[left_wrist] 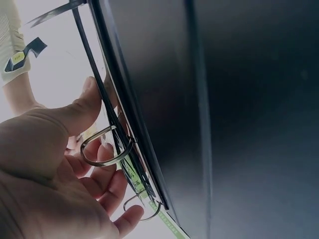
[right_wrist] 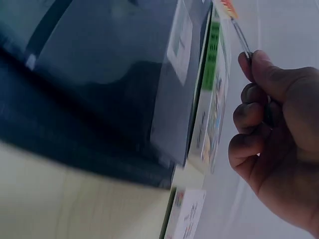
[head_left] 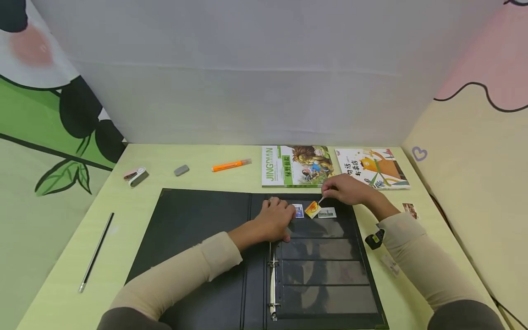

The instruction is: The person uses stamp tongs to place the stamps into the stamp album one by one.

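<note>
My right hand (head_left: 346, 189) pinches slim metal tweezers (right_wrist: 241, 37) between thumb and forefinger, the other fingers curled in. At the tweezers' tip is a yellow-orange stamp (head_left: 312, 210), tilted over the top row of a black stamp album page (head_left: 321, 250). A blue stamp (head_left: 298, 211) lies to its left, a grey-green stamp (head_left: 327, 212) to its right, both in that row. My left hand (head_left: 275, 219) rests on the page's upper left edge by the binder rings (left_wrist: 107, 162), its fingers loosely bent. The open album's black cover (head_left: 194, 233) lies flat to the left.
Two picture books (head_left: 297, 167) lie behind the album. An orange marker (head_left: 231, 165), a grey eraser (head_left: 181, 170) and a small stapler-like item (head_left: 137, 176) are at the back left. A pencil (head_left: 96, 252) lies left; a brown stamp (head_left: 410, 210) lies right.
</note>
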The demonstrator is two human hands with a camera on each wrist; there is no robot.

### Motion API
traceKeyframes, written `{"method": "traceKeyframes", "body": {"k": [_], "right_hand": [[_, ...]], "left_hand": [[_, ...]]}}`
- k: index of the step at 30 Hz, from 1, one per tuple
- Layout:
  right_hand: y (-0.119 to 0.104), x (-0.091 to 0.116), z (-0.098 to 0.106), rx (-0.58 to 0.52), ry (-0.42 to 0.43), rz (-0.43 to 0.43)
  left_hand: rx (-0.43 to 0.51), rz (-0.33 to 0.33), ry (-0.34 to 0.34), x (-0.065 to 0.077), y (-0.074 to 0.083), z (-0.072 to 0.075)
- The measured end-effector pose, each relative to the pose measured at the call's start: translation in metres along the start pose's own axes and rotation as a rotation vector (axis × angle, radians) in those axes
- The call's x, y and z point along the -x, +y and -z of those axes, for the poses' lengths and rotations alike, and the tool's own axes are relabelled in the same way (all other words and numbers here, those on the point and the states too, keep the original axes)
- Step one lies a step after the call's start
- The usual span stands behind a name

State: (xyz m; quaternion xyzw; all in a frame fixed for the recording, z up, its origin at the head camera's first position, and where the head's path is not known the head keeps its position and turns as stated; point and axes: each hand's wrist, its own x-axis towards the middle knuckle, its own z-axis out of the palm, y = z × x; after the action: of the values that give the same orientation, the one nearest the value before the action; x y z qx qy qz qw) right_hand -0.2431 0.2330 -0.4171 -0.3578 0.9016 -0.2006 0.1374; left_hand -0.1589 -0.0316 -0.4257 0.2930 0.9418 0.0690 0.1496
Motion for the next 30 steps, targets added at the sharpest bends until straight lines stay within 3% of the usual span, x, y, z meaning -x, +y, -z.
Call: {"method": "traceKeyframes", "body": {"k": [10, 17, 24, 30], "right_hand": [[-0.03, -0.027, -0.03, 0.003, -0.173, 0.114], [-0.038, -0.034, -0.039, 0.034, -0.185, 0.137], [-0.04, -0.034, -0.032, -0.008, -0.197, 0.129], [-0.013, -0.006, -0.011, -0.058, -0.14, 0.02]], "left_hand": [[-0.038, 0.012, -0.012, 0.0, 0.004, -0.002], [-0.035, 0.006, -0.025, -0.001, 0.004, -0.001], [-0.041, 0.015, -0.03, -0.003, 0.001, -0.002], [-0.033, 0.011, -0.018, -0.002, 0.0, -0.002]]}}
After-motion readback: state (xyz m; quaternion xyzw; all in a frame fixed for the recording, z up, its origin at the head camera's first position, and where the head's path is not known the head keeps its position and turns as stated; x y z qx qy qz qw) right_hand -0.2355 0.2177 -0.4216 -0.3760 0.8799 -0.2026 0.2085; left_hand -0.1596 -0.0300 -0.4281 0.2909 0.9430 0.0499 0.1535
